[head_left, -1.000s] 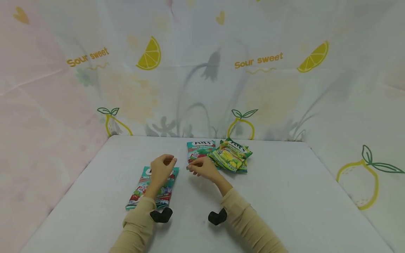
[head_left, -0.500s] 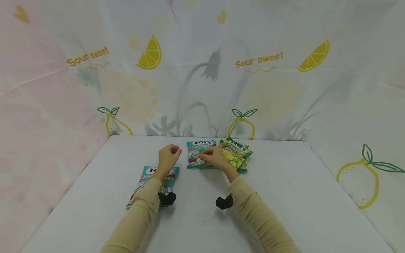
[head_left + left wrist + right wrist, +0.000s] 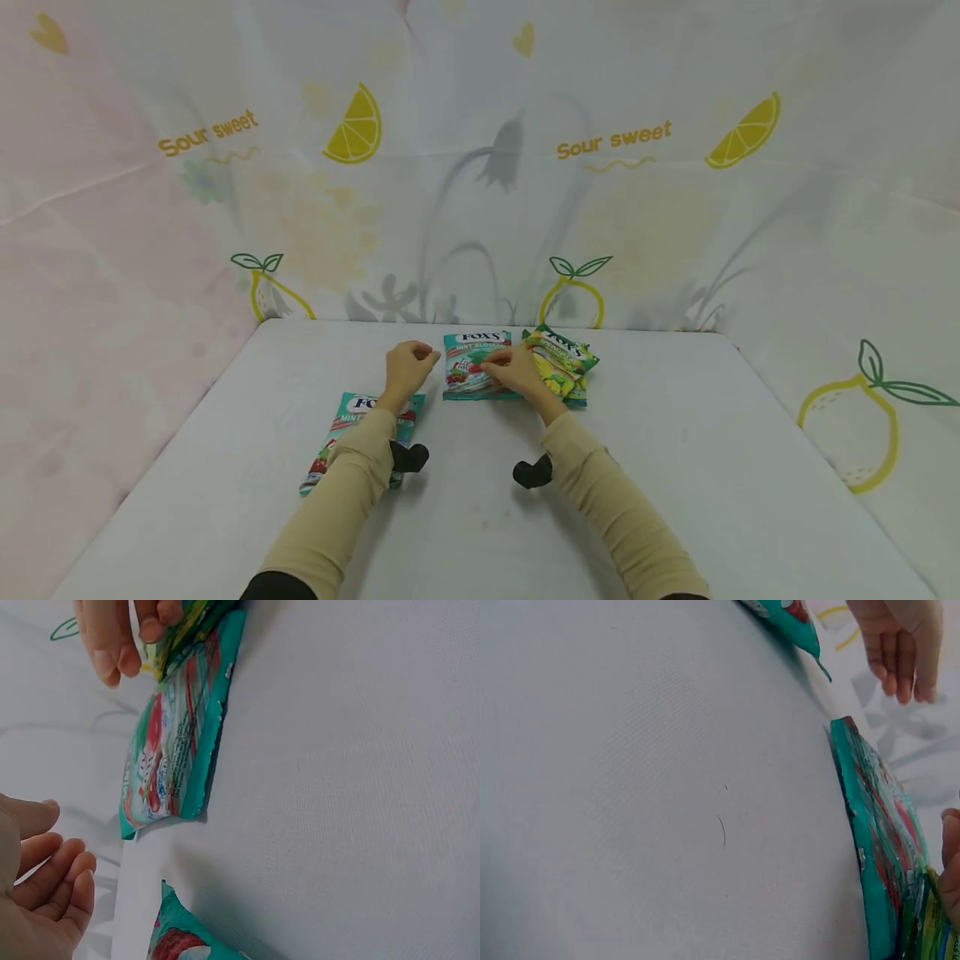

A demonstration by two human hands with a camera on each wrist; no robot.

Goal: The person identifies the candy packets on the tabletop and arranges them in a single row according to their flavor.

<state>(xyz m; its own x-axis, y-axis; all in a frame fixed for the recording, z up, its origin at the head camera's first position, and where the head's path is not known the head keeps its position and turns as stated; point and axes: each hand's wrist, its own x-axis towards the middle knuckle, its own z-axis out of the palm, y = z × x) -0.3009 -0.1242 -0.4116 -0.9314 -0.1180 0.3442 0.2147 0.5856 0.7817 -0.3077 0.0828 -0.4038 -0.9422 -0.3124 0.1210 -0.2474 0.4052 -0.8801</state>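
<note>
Since one second earlier, the left hand (image 3: 408, 365) and right hand (image 3: 517, 368) have moved farther across the white table (image 3: 660, 467). The far Fox's Mint Blossom candy bag (image 3: 463, 379) lies flat beside the yellow-green Fox's bags (image 3: 564, 367). Both hands hold nothing, fingers loosely bent: the right over the mint bag, contact uncertain; the left just beyond its left edge. The filled film is probably light, pliant and somewhat slippery; its crimped turquoise seam (image 3: 214, 739) should suit a pinch.
</note>
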